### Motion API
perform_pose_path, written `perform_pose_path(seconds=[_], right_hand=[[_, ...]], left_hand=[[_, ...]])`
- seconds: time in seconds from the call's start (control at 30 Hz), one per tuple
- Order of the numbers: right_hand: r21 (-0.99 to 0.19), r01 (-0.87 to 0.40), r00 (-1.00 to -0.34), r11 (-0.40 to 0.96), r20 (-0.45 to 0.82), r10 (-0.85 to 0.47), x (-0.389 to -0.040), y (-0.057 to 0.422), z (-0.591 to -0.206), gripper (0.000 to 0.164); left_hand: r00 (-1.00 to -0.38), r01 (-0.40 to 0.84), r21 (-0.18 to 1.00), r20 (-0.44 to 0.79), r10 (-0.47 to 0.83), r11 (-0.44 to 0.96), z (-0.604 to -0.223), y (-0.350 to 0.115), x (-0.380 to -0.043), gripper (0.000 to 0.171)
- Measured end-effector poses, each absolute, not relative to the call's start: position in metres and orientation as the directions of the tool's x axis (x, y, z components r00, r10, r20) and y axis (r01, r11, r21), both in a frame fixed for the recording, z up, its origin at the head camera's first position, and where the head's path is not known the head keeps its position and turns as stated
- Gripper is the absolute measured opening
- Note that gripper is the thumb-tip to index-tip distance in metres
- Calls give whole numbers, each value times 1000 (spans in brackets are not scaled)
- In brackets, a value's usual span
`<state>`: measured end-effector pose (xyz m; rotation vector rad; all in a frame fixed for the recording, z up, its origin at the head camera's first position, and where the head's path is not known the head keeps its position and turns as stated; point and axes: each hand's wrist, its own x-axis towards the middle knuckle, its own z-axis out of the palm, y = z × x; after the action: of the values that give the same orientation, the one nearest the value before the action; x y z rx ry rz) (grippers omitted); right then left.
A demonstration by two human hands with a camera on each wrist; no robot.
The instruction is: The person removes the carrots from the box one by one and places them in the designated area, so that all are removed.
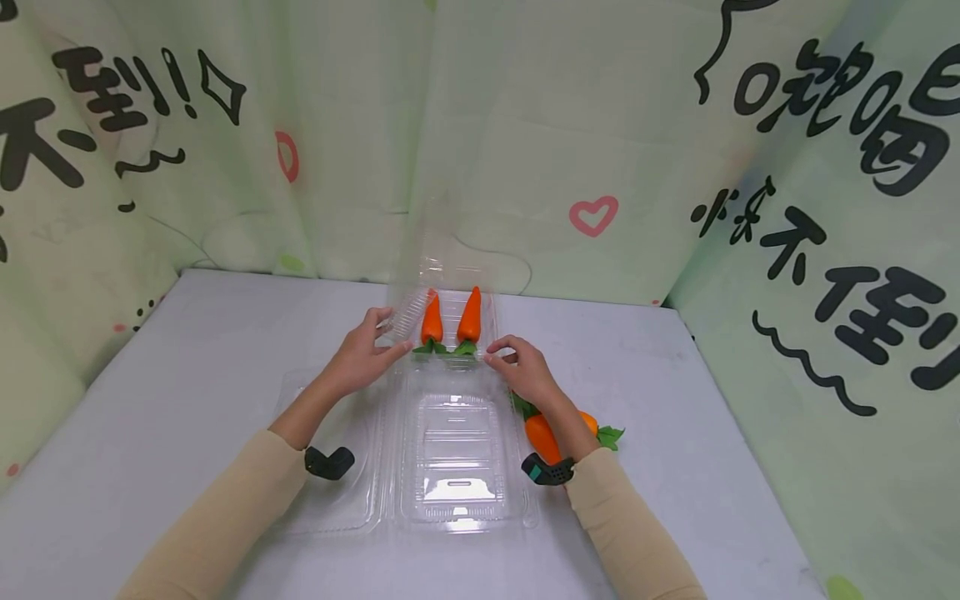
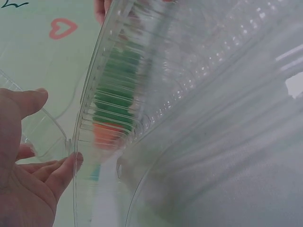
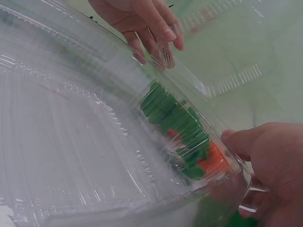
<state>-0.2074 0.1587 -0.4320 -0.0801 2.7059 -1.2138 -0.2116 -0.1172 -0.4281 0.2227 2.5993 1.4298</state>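
A clear plastic clamshell box (image 1: 487, 321) stands at the back of the table with its lid (image 1: 442, 242) raised. Two toy carrots, a left carrot (image 1: 432, 321) and a right carrot (image 1: 469, 317), lie in it with green tops toward me. My left hand (image 1: 362, 354) is at the box's left side, thumb and fingers spread apart, fingertips right at the clear edge. At the front right corner my right hand (image 1: 523, 367) pinches the rim; in the right wrist view the thumb (image 3: 236, 142) lies over the edge, with fingers below it.
Nearer me, a second clear clamshell box (image 1: 461, 450) lies open, its other half (image 1: 337, 492) flat to the left. Under my right forearm are more orange toy carrots (image 1: 542, 435) with green leaves (image 1: 609, 436). A printed curtain (image 1: 525, 125) hangs behind the white table (image 1: 675, 500).
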Motion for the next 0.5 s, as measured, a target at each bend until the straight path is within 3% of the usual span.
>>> perform_pose_path(seconds=[0.5], right_hand=[[-745,26,-985,666,-134,-111,-207,158,-431,25]], left_hand=[[-976,50,845,-70,204,533,-428,-123,-209,74]])
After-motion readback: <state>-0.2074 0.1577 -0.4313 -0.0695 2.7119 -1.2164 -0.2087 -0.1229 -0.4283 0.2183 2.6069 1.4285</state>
